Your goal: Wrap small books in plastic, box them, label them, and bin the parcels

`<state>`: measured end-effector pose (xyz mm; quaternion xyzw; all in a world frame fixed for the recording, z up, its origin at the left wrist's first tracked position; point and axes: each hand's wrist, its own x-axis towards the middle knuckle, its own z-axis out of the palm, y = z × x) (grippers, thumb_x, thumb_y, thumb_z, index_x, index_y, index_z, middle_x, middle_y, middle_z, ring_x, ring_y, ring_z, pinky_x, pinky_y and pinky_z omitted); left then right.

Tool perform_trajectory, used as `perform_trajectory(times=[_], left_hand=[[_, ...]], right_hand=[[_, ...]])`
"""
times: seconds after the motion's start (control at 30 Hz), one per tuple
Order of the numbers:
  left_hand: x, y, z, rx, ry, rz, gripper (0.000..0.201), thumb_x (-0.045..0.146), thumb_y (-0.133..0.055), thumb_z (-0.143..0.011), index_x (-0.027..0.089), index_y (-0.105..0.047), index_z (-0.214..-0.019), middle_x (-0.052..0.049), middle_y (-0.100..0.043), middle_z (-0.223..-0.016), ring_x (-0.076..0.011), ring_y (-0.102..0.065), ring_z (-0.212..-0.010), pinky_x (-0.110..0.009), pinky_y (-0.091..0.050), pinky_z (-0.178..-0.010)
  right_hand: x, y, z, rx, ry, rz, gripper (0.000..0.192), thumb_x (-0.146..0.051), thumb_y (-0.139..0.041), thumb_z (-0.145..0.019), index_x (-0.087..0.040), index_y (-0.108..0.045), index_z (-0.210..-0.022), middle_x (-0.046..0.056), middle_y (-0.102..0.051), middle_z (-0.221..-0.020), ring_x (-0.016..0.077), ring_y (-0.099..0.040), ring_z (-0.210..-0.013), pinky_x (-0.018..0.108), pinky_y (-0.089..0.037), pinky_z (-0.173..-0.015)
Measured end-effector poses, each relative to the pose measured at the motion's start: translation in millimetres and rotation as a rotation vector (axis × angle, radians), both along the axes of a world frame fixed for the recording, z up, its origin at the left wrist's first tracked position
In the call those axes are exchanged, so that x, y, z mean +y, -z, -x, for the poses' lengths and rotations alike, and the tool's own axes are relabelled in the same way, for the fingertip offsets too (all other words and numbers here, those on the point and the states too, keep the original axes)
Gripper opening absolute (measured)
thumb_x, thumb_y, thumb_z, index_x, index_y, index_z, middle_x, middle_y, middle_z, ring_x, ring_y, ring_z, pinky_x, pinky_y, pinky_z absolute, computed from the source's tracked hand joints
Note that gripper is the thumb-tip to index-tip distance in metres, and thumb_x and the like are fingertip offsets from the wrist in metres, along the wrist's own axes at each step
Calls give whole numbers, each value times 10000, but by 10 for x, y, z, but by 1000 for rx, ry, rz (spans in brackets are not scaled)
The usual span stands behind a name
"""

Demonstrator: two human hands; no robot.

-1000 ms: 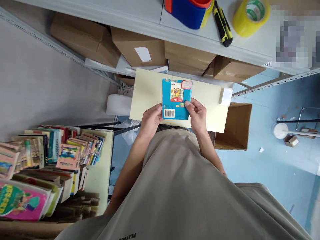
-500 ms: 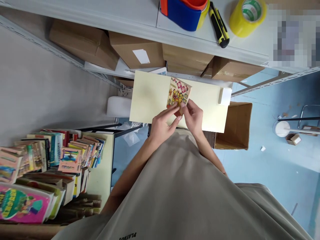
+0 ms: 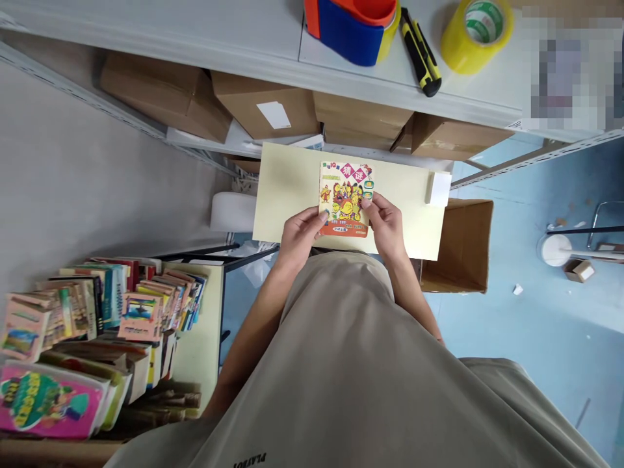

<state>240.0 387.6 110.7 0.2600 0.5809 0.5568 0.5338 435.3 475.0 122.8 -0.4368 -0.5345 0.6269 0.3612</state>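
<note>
I hold a small children's book (image 3: 345,195) flat over a pale yellow tabletop (image 3: 292,188), its front cover up, with yellow cartoon figures and pink diamonds on it. My left hand (image 3: 299,235) grips its lower left edge. My right hand (image 3: 386,221) grips its right edge, thumb on the cover. Both arms reach out past my beige shirt.
Cardboard boxes (image 3: 266,104) sit under a grey shelf (image 3: 195,32). On it lie a yellow tape roll (image 3: 476,34), a yellow-black utility knife (image 3: 419,55) and a blue-orange container (image 3: 353,26). Stacked books (image 3: 97,325) fill the left. An open carton (image 3: 463,250) stands on the blue floor.
The book showed its blue back cover with a barcode; I turned it over between my hands, and the colourful front cover now faces up.
</note>
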Motion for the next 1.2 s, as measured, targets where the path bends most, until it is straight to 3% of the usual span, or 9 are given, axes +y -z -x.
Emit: perform_trajectory(times=[0.07,0.17,0.33,0.47,0.63,0.73,0.83,1.03,1.2], left_hand=[[26,-12,-59,23,-49,-1,562,747,-948,-868,236,-891,-1096,-60,-860,-984,-239,-824,-946,-341,-696,-809],[54,-88,-163,144,-118,-49,533,724,-921,-910,229,-899,-1107,-59,-893,-1092,-255,-837,-1046,-373,-713,-943],[24,-210,-342,414,-58,-152,489,654,-831,-1023,254,-887,-1298,-70,-891,-1313,-315,-852,-1225,-475,-729,-1076],[21,-260,-298,561,19,-227,443,606,-806,-1059,285,-863,-1360,-88,-858,-1426,-280,-840,-1232,-453,-725,-1082],[149,-252,-34,423,-31,-103,604,702,-828,-1017,270,-799,-1438,-133,-840,-1440,-289,-813,-1273,-441,-712,-1063],[199,-242,42,202,26,-60,646,765,-877,-943,219,-847,-1286,-145,-890,-1247,-317,-851,-1200,-499,-702,-1096],[184,-314,5,195,-13,-52,633,763,-963,-847,212,-869,-1143,-124,-903,-1107,-316,-872,-1102,-493,-712,-1056],[89,-532,-249,611,-14,-258,238,473,-891,-1019,250,-881,-1100,-51,-887,-1055,-206,-843,-941,-358,-704,-920],[43,-444,-443,888,119,-490,66,304,-872,-1030,272,-852,-1084,-31,-868,-1051,-193,-838,-971,-324,-694,-905]], right_hand=[[15,21,22,-79,42,-108,721,-852,-663,-1057,-316,-755,-1529,93,-800,-1517,336,-746,-1417,540,-667,-1174],[-13,-2,77,-205,107,-241,714,-836,-633,-1082,-352,-702,-1602,104,-701,-1675,348,-613,-1608,598,-573,-1296],[-126,-73,218,-125,-25,-118,746,-861,-754,-991,-319,-770,-1503,108,-800,-1519,342,-744,-1431,521,-680,-1149],[-91,-61,174,-19,69,-50,673,-845,-764,-994,-281,-827,-1356,86,-872,-1295,309,-823,-1204,478,-708,-1051],[2,-60,-5,81,37,113,631,-826,-810,-966,-291,-827,-1299,51,-887,-1181,300,-845,-1110,468,-738,-935],[17,-33,-41,137,22,183,651,-831,-859,-913,-286,-824,-1266,51,-888,-1156,309,-847,-1111,473,-744,-922],[36,49,-24,145,11,197,654,-836,-867,-900,-285,-810,-1248,51,-885,-1155,315,-839,-1148,479,-737,-955],[79,212,100,164,-12,197,731,-844,-837,-906,-325,-732,-1410,60,-857,-1383,337,-765,-1394,541,-650,-1211],[49,234,204,264,-89,246,712,-842,-683,-1005,-320,-713,-1489,80,-812,-1509,356,-674,-1552,611,-552,-1337]])
